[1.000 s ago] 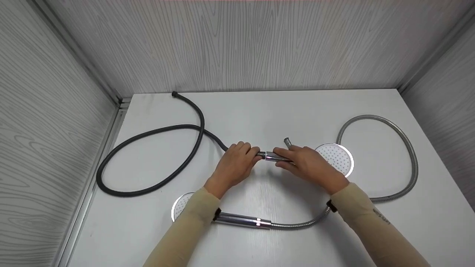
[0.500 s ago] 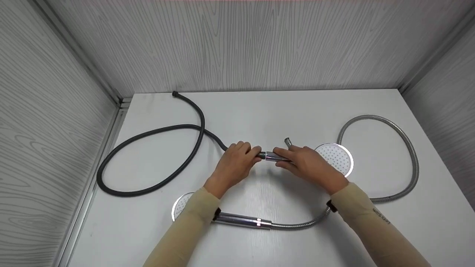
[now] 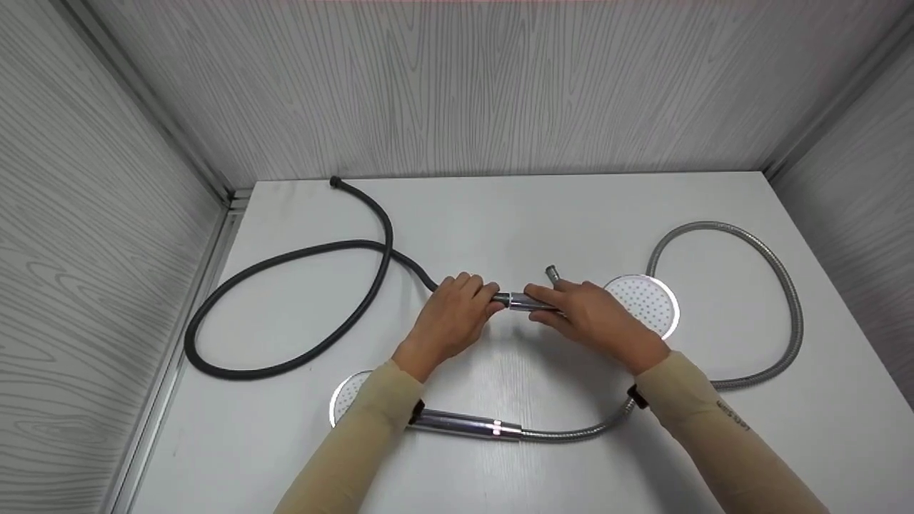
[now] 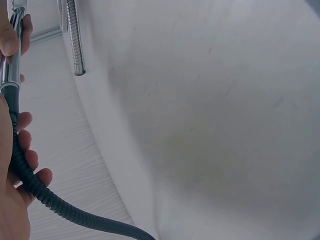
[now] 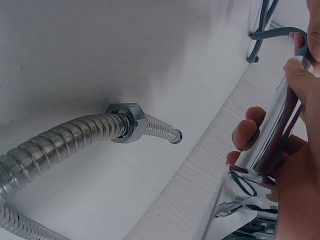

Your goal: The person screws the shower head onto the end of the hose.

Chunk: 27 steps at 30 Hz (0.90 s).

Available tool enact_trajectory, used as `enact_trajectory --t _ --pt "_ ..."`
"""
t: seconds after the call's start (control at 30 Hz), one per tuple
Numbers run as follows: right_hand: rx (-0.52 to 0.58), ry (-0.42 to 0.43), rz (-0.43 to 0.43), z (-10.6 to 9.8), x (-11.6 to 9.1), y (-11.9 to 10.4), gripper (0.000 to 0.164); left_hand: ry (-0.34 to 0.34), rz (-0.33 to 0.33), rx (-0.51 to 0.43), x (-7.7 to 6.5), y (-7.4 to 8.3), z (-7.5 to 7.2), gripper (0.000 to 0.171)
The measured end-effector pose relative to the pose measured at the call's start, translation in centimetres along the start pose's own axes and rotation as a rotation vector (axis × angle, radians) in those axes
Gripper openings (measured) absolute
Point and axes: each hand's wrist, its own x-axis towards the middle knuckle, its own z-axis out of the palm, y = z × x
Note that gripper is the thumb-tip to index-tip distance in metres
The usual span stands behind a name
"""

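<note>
My left hand point(image 3: 457, 314) grips a black shower hose point(image 3: 357, 243) near its end, with the fingers wrapped round the ribbed hose point(image 4: 75, 214) in the left wrist view. My right hand point(image 3: 596, 318) holds the chrome handle point(image 5: 272, 127) of a shower head point(image 3: 643, 303), whose round white spray face points up. The hose end meets the handle's end in line between the two hands. Just behind the right hand lies the free end of a silver metal hose point(image 3: 552, 273), with a hex nut point(image 5: 132, 122) on it in the right wrist view.
A second chrome shower head point(image 3: 468, 423) lies near the front, partly under the left forearm, joined to the metal hose point(image 3: 795, 307) that loops at the right. The black hose's far end point(image 3: 335, 182) reaches the table's back edge. Wood-grain walls point(image 3: 457, 93) enclose the white table point(image 3: 485, 228).
</note>
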Motion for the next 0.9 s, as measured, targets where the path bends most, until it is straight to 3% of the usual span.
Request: enact_trajectory --t 0.63,0.9 --pt "-0.020 0.007 -0.011 0.36 0.24 -0.23 0.037 0.064 0.016 -0.022 -0.17 -0.02 0.00 0.030" --pt "-0.012 0.014 -0.013 0.22 0.14 -0.18 0.038 -0.009 -0.009 0.009 0.00 0.27 -0.26 0.038"
